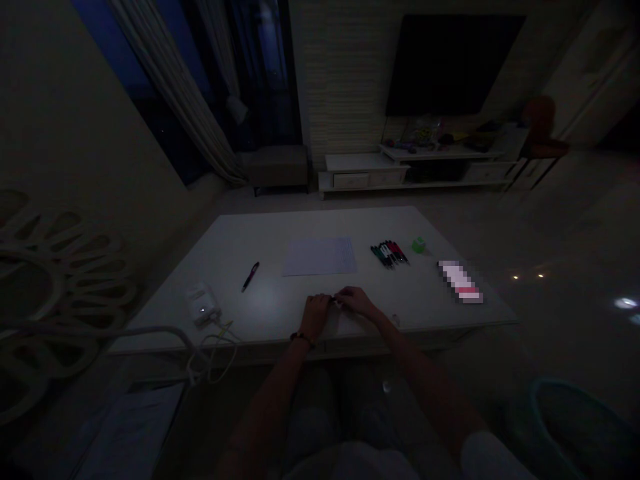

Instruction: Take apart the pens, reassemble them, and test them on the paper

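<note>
My left hand (316, 315) and my right hand (357, 301) rest near the front edge of a white table (280, 230), fingertips meeting. A small pale object (336, 301) is pinched between them, mostly hidden by my fingers, and the dim light hides its kind. Left of my hands lies a dark pen (251, 276). Ahead of them is a sheet of paper (320, 257). Farther right lie a bunch of several coloured pens (389, 253), a small green cube (419, 245) and a blurred white-and-pink packet (460, 281).
A white device (203, 303) with a pale cable (213, 353) sits at the table's front left, the cable hanging over the edge. A curved metal rail (150, 330) and an ornate cutout panel (50, 287) stand left. A low cabinet (365, 177) and a dark television (453, 63) stand beyond.
</note>
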### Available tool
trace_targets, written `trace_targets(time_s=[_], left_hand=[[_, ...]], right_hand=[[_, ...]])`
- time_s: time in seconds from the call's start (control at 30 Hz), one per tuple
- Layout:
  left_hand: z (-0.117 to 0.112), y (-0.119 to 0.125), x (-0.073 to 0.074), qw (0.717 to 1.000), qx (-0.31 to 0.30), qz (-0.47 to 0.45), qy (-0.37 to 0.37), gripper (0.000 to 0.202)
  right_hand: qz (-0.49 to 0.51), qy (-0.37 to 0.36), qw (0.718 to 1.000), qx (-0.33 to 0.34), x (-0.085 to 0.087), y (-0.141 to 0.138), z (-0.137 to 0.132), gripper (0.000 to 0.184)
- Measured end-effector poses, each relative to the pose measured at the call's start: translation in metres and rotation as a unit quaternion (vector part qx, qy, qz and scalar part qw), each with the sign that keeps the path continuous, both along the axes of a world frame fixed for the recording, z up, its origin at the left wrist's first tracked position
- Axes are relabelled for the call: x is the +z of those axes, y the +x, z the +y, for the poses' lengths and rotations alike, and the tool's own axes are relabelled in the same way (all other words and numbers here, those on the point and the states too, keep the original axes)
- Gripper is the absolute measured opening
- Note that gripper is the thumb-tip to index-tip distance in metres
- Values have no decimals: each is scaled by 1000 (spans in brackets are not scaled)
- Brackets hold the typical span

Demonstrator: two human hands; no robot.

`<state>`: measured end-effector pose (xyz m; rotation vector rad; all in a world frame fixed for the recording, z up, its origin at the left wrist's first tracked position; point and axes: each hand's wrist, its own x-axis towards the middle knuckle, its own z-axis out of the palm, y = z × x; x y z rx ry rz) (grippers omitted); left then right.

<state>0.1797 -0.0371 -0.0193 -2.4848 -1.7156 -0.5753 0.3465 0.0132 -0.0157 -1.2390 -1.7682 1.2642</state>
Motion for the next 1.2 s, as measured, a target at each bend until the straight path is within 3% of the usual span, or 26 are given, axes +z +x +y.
trace_targets(time_s=[0.3,0.43,0.57,0.67,0.8,1.0,1.2], left_hand=[[1,0,0,1000,0,0,-12,16],[0,0,1,1000,4,1,-9,19],[0,0,1,1000,6,8,-5,19],[1,1,1,1000,16,7,-3,17],[1,1,2,1000,16,15,3,18],[-1,1,3,1000,10,17,9,17],[-1,2,4,1000,7,10,11,18]], right_hand=[[-30,29,999,-2,4,-2,-1,31],[26,52,998,10,5,-1,-2,25],[26,-4,1000,-6,5,4,-4,35],[19,-34,999,-24,5,11,-7,32],[15,-23,999,-20,4,18,-8,34],[-26,-11,999,-32,4,13,-6,53],[-23,-3,1000,-2,6,13,-6,45]])
